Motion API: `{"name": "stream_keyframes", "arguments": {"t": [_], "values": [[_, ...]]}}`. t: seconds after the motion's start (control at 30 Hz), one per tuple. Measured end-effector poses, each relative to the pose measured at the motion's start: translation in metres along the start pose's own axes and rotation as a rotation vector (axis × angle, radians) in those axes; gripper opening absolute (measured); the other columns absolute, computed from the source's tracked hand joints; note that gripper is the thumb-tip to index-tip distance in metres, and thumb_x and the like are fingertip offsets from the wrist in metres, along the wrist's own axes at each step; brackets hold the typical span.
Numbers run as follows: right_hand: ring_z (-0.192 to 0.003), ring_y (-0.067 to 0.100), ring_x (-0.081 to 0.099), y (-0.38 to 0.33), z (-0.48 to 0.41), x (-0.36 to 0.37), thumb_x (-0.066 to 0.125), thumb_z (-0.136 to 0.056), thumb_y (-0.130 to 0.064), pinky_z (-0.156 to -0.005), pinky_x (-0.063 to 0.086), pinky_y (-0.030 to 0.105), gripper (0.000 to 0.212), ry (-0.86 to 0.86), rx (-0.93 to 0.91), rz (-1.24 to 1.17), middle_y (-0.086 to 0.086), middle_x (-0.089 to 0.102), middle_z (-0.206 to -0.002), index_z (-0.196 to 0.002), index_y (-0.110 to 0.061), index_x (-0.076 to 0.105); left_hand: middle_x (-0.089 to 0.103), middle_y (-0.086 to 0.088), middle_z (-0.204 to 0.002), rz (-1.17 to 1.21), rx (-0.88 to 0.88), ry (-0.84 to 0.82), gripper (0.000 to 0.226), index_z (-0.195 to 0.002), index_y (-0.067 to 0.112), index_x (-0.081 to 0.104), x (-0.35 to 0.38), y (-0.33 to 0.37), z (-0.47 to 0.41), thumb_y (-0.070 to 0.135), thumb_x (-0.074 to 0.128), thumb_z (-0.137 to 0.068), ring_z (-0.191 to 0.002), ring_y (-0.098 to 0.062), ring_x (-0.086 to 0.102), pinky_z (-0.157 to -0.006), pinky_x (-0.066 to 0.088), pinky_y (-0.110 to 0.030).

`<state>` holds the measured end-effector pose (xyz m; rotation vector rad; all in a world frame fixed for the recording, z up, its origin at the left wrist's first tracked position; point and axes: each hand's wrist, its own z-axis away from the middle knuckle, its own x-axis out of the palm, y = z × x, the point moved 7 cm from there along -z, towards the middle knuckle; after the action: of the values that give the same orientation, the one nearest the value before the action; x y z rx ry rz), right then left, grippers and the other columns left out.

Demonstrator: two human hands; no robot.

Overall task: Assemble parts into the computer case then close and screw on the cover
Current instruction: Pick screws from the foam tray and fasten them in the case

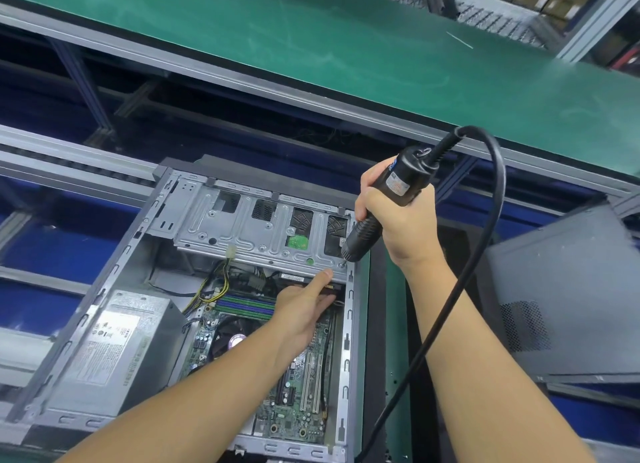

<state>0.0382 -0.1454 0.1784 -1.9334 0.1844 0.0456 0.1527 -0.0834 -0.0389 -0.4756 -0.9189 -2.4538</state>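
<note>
An open computer case (114, 275) lies on its side in front of me, showing the green motherboard (301, 397) and a grey power supply (114, 351). A metal drive cage (249, 227) spans the case's far end. My right hand (398, 216) grips a black electric screwdriver (381, 206), its bit standing on a screw (342, 264) at the cage's near right corner. My left hand (304, 306) reaches inside the case with fingers straight, its fingertips touching the underside of the cage edge just left of that screw.
The screwdriver's black cable (485, 254) loops up and down past my right forearm. The grey side cover (561, 306) leans to the right of the case. A green conveyor belt (346, 54) runs behind, with metal rails and blue panels on the left.
</note>
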Motion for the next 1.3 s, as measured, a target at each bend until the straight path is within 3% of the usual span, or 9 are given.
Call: {"name": "stream_keyframes", "arguments": {"t": [0.27,0.37,0.47,0.8,0.87,0.93,0.97,1.13,1.3], "values": [[-0.059,0.024,0.056,0.002,0.003,0.002,0.06,-0.075,0.005,-0.066,0.055,0.035,0.015,-0.002,0.048,0.04,0.004,0.06,-0.064,-0.076,-0.01,0.059,0.059,-0.021,-0.115,0.006,0.009,0.005,0.043,-0.102,-0.001,0.052,-0.001,0.0,-0.001,0.02,0.082,-0.079,-0.092,-0.021,0.066,-0.101,0.05,-0.034],[-0.06,0.027,0.057,0.004,0.003,0.003,0.06,-0.076,0.001,-0.068,0.055,0.039,0.012,-0.005,0.055,0.047,0.007,0.06,-0.065,-0.078,-0.01,0.06,0.06,-0.023,-0.114,0.008,0.02,0.01,0.041,-0.1,-0.001,0.053,-0.002,0.0,-0.002,0.019,0.082,-0.079,-0.093,-0.021,0.066,-0.09,0.054,-0.028],[-0.062,0.018,0.058,0.003,0.003,0.003,0.06,-0.075,0.007,-0.067,0.055,0.03,0.015,-0.002,0.052,0.051,0.001,0.062,-0.068,-0.077,-0.009,0.06,0.061,-0.022,-0.113,0.014,0.02,0.005,0.045,-0.106,-0.002,0.053,-0.002,0.001,-0.002,0.019,0.082,-0.079,-0.094,-0.022,0.066,-0.083,0.055,-0.024],[-0.061,0.012,0.055,-0.006,0.001,0.001,0.057,-0.069,0.018,-0.061,0.05,0.027,0.036,-0.01,-0.008,-0.014,-0.001,0.061,-0.069,-0.073,-0.017,0.061,0.062,-0.017,-0.113,-0.084,0.009,-0.009,0.048,-0.104,-0.003,0.052,-0.001,0.002,0.002,0.027,0.081,-0.08,-0.091,-0.019,0.067,-0.098,0.052,-0.033],[-0.058,0.015,0.055,-0.014,-0.001,-0.004,0.056,-0.069,0.019,-0.059,0.049,0.029,0.041,0.001,-0.045,-0.045,-0.002,0.062,-0.071,-0.075,-0.022,0.062,0.067,-0.008,-0.097,-0.211,-0.031,-0.016,0.05,-0.105,0.001,0.055,0.0,0.003,0.008,0.039,0.077,-0.082,-0.075,-0.014,0.065,-0.08,0.054,-0.029],[-0.059,0.013,0.057,-0.022,-0.003,-0.006,0.057,-0.071,0.019,-0.059,0.051,0.029,0.044,-0.012,-0.086,-0.061,-0.005,0.063,-0.076,-0.078,-0.024,0.063,0.055,0.002,-0.066,-0.385,-0.071,-0.046,0.046,-0.086,0.01,0.058,0.0,0.001,0.017,0.055,0.067,-0.085,-0.054,-0.012,0.047,-0.051,0.036,-0.025],[-0.06,0.012,0.057,-0.026,-0.003,-0.007,0.057,-0.071,0.019,-0.059,0.051,0.028,0.044,-0.016,-0.098,-0.07,-0.006,0.064,-0.077,-0.079,-0.024,0.063,0.044,0.005,-0.056,-0.474,-0.074,-0.072,0.048,-0.071,0.017,0.052,0.001,0.001,0.022,0.062,0.061,-0.086,-0.048,-0.012,0.037,-0.048,0.027,-0.026],[-0.056,0.019,0.055,-0.036,0.006,-0.019,0.057,-0.07,0.015,-0.059,0.049,0.031,0.044,0.034,-0.109,-0.115,-0.002,0.062,-0.072,-0.077,-0.028,0.064,0.024,0.007,-0.048,-0.8,0.334,-0.052,0.054,-0.048,0.027,0.026,0.008,0.028,0.043,0.056,0.041,-0.091,-0.044,-0.015,0.021,-0.06,0.021,-0.033],[-0.051,0.025,0.054,-0.042,0.028,-0.043,0.057,-0.073,0.009,-0.06,0.048,0.035,0.038,0.117,-0.097,-0.143,0.001,0.061,-0.073,-0.079,-0.027,0.065,0.02,0.011,-0.048,-0.921,0.631,-0.198,0.049,-0.053,0.026,0.026,0.043,0.042,0.06,0.047,0.043,-0.095,-0.044,-0.011,0.018,-0.048,0.014,-0.028]]}}
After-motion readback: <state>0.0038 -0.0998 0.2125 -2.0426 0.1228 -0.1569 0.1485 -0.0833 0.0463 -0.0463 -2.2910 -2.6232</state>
